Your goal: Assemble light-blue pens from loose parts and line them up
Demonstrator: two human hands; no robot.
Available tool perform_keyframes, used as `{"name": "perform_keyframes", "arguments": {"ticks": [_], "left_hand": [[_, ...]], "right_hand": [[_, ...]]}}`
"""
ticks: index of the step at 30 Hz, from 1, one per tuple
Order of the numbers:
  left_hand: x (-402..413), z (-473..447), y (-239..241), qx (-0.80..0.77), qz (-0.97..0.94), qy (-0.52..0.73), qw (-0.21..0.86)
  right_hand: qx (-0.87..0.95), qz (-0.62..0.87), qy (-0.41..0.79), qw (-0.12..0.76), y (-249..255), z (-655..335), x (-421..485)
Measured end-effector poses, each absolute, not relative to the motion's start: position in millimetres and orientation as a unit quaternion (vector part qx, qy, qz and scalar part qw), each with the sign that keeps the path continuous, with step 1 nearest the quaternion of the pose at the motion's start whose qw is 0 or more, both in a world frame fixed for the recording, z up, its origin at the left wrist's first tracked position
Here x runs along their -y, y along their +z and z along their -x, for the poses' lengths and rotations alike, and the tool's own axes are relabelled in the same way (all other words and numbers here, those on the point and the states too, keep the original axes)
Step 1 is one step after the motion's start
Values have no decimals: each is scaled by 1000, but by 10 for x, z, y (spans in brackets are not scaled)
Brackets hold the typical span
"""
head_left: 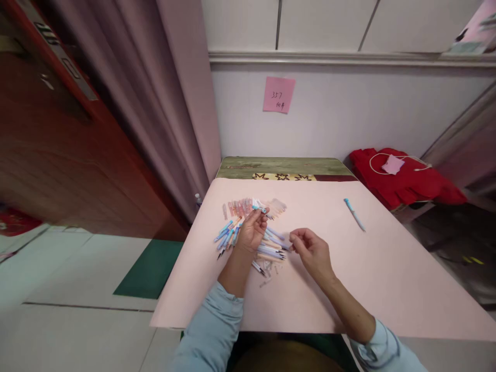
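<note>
My left hand [252, 231] is raised over the pile of pen parts, with thumb and fingers closed on a short light-blue pen part [259, 208]. To its right, my right hand [313, 252] hovers with thumb and forefinger pinched; whatever may be between them is too small to make out. Lavender and peach pen barrels [273, 251] with dark tips lie between the hands. Blue-topped pieces [228, 236] fan out left of my left wrist. Pinkish clear parts [240, 207] are gathered behind it, and small clear bits [267, 274] lie in front.
A whole blue-topped pen [354, 214] rests alone on the right of the pink-covered table [387, 289]. Red cloth [403, 181] with a white cord sits beyond the table's right edge. A pink note [279, 95] is stuck to the wall; a wooden door [77, 155] stands left.
</note>
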State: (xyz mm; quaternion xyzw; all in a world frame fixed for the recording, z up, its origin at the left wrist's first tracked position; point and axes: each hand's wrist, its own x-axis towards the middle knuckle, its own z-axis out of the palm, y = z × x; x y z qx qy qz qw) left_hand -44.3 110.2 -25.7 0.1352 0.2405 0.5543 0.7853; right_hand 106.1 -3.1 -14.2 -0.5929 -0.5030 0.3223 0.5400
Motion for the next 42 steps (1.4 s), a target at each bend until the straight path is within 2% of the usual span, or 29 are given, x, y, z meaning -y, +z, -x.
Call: {"name": "perform_keyframes", "arguments": {"ticks": [3,6,13,16,24,42], "left_hand": [[-1048,416,-179,-238,-109,537,802],[-973,378,-76,-235,-62,519,820],[-903,306,14,-229,-12,499,836],[-899,253,46,-237,-22,465,853],[-576,57,178,-265,14,417,869],[-166,-224,311,-313,-9,413,855]], "right_hand": [[446,544,371,607,102,-976,-202],[451,511,362,636,262,-843,-365],[563,544,180,595,219,-766,-393],[565,548,152,598,205,-852,-351],[524,557,177,619,233,-1075,-109],[517,554,193,624,220,-1347,304]]}}
